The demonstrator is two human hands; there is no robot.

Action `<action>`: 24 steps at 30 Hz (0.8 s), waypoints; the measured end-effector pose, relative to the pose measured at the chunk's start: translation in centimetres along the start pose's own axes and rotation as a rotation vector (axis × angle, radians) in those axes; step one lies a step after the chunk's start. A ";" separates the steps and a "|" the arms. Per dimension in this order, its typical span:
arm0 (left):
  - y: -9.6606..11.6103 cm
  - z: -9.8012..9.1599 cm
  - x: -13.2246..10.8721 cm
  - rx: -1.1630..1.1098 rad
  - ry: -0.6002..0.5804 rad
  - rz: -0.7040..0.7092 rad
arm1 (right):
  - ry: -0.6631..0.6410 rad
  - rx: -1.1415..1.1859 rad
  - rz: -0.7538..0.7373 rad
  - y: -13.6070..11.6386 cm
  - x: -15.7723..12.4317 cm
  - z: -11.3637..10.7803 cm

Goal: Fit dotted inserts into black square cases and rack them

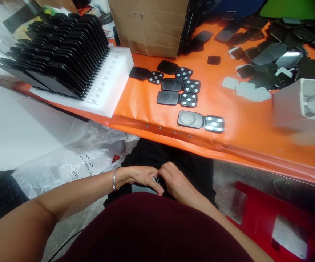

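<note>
Over my lap, my left hand [148, 178] is closed on a flat grey-and-black piece [142, 189], with the thumb stretched across its top. Close against it, the curled fingers of my right hand [175, 180] grip the piece's dark edge. Most of the piece is hidden by my hands and the maroon shirt. On the orange table in front lie several black hinged plates with white dots, the nearest a shiny hinged plate [190, 119] opened flat.
A white foam block [119, 78] holds rows of upright black plates [64, 54] at left. Behind stands a cardboard box [149, 27]. Loose dark pieces [271, 58] and a white container [303, 103] are at right. A red stool [261, 207] stands below the orange table [143, 116].
</note>
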State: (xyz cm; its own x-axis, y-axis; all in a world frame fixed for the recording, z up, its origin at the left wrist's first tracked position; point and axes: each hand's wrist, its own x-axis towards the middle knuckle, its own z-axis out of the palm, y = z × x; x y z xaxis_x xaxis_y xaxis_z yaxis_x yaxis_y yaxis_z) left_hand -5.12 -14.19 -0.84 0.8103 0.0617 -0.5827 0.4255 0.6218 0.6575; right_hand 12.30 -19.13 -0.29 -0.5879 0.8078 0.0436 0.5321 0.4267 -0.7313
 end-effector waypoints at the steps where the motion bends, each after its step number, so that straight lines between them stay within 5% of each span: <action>1: 0.1 0.0 0.0 0.005 0.002 -0.005 | 0.007 0.004 -0.004 0.1 -0.1 0.0; 6: 1.1 -0.6 -0.3 0.032 -0.032 0.103 | 0.265 0.165 -0.030 0.8 -1.2 0.2; 10: 1.8 -0.9 -0.7 0.033 -0.095 0.155 | 0.573 0.430 0.391 1.1 -2.3 0.4; 14: 2.3 -0.8 -1.4 0.111 -0.068 0.150 | 0.423 0.831 0.716 0.5 -2.1 0.0; 17: 2.9 -0.6 -1.8 0.148 -0.047 0.143 | 0.294 0.988 0.730 0.1 -1.3 -0.3; 24: 3.4 0.6 -1.6 0.079 0.088 0.108 | 0.315 0.987 0.752 0.0 0.6 -0.2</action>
State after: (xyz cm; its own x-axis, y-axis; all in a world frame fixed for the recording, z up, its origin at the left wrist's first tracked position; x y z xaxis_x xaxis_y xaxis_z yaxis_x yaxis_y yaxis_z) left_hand -4.68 -12.65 2.65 0.8159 0.1951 -0.5443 0.3713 0.5448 0.7519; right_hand 12.06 -18.53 -0.14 -0.0994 0.8367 -0.5386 -0.0864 -0.5465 -0.8330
